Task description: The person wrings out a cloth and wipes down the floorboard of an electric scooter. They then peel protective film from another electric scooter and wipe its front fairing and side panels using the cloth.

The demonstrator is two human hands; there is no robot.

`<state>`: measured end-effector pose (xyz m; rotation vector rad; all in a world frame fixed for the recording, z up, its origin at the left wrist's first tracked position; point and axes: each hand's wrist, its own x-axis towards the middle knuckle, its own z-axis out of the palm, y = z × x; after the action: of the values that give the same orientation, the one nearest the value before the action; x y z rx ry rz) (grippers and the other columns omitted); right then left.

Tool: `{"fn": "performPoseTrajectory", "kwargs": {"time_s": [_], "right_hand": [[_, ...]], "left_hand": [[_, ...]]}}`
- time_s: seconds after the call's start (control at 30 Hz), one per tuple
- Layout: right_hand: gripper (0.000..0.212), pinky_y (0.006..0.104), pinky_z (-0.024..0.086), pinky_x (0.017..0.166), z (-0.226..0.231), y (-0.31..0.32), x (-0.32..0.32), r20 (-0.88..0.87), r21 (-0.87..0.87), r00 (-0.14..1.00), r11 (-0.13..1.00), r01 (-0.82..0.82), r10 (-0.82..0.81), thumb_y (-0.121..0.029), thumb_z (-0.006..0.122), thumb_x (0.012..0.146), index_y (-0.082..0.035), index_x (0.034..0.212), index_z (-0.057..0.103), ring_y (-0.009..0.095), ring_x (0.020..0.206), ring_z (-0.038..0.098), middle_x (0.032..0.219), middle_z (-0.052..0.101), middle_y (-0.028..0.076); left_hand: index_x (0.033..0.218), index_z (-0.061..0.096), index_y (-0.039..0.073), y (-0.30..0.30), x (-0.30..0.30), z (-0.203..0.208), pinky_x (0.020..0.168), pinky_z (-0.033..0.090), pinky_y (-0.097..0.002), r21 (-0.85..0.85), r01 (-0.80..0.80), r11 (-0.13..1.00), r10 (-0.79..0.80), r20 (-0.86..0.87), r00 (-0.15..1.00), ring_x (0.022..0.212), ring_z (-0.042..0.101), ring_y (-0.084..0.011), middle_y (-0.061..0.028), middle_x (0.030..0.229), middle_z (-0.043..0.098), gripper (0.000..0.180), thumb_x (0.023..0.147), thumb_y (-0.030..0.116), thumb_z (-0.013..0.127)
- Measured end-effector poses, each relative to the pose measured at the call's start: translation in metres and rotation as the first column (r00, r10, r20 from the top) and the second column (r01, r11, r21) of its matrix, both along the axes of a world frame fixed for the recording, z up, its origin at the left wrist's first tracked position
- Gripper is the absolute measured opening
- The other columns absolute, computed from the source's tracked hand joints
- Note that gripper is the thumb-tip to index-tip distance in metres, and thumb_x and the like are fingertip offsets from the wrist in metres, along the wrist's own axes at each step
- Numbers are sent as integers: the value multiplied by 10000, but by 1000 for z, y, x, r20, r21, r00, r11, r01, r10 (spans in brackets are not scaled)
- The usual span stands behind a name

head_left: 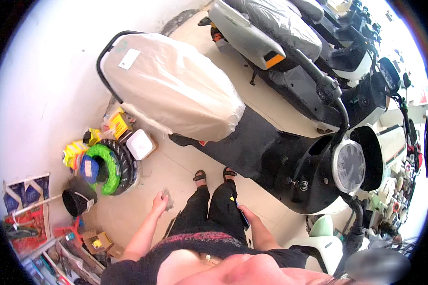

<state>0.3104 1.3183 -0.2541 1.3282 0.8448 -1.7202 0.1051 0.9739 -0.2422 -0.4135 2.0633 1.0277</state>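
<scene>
Cream wrapping with a plastic sheen covers the seat (pixel 176 88) of the black scooter (pixel 252 142) parked just in front of us, its round instrument display (pixel 349 166) off to our right. Our right hand (pixel 253 219) hangs low beside the thigh, fingers closed around a slim dark phone (pixel 243 216), which points down along the trouser leg. Our left hand (pixel 160 201) is out to the side, well apart from the scooter; its fingers look curled, but we cannot tell whether they hold anything, since the greyish patch beside them could be thin wrap or a mark on the floor (pixel 190 156). Beyond that hand, the green-wrapped tyre (pixel 110 166) lies near the wall, with a black bucket (pixel 80 197) just beside it. We judge this to be a pause between steps, standing with the phone in hand and neither hand touching the scooter. Working at the scooter would call for a step closer and a free left hand, while using the phone would call for raising it with a firm grip.
</scene>
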Motion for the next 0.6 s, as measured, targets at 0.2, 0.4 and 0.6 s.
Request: {"fn": "performPoseTrajectory", "kwargs": {"time_s": [0.2, 0.4, 0.6], "right_hand": [[583, 351, 429, 690, 3, 10, 10, -240, 259, 965, 965, -39, 103, -540, 499, 712, -87, 1078, 462, 204, 826, 521, 913, 522, 84], [495, 300, 455, 474, 55, 48, 15, -126, 1, 987, 995, -97, 97, -522, 487, 738, -77, 955, 506, 207, 511, 519, 698, 542, 98], [482, 314, 503, 547, 45, 63, 44, -35, -104, 997, 992, -71, 68, -472, 502, 754, -53, 989, 535, 207, 646, 582, 815, 592, 106]], "left_hand": [[953, 483, 8, 25, -31, 86, 606, 472, -318, 16, -43, 999, 41, 118, 992, 688, 581, -194, -112, 777, 575, 191, 813, 138, 467], [985, 486, 29, -1, -36, 90, 666, 452, -338, -228, 123, 966, -170, -196, 966, 761, 573, -220, -132, 818, 579, 235, 796, 169, 484], [1025, 492, 38, 6, -39, 105, 748, 425, -336, -299, 212, 930, -282, -213, 936, 842, 556, -245, -145, 905, 579, 277, 788, 182, 503]]}}
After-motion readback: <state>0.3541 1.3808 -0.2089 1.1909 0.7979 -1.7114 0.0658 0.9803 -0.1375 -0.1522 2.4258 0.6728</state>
